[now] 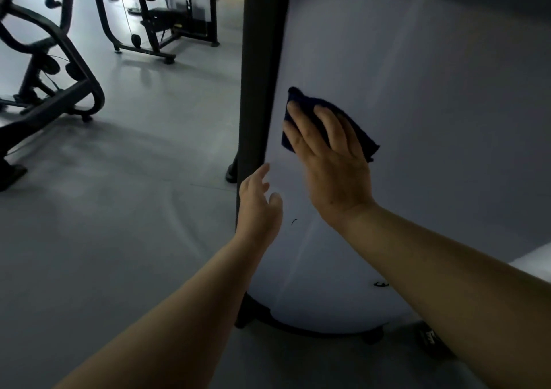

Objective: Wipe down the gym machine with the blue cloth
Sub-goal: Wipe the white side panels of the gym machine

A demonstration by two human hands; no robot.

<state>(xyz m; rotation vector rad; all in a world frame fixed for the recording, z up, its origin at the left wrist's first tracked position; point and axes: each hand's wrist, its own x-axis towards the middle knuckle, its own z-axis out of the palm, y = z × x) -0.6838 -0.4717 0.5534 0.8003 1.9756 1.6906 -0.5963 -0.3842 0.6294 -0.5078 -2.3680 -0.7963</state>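
blue cloth (328, 120) pressed flat on pale panel (432, 105) by right hand (331, 162).

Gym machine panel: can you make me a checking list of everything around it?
Surface: pale panel of the gym machine, upright, with small dark marks low down.
Job's things: blue cloth pressed flat on the panel, beside the dark post.
Clutter: nothing seen.
Grips: right hand presses the cloth with straight fingers; left hand open, holding nothing, near the post's edge.
Cables: thin cable on the far weight machine.
Surroundings: grey floor; another black machine frame at the left.
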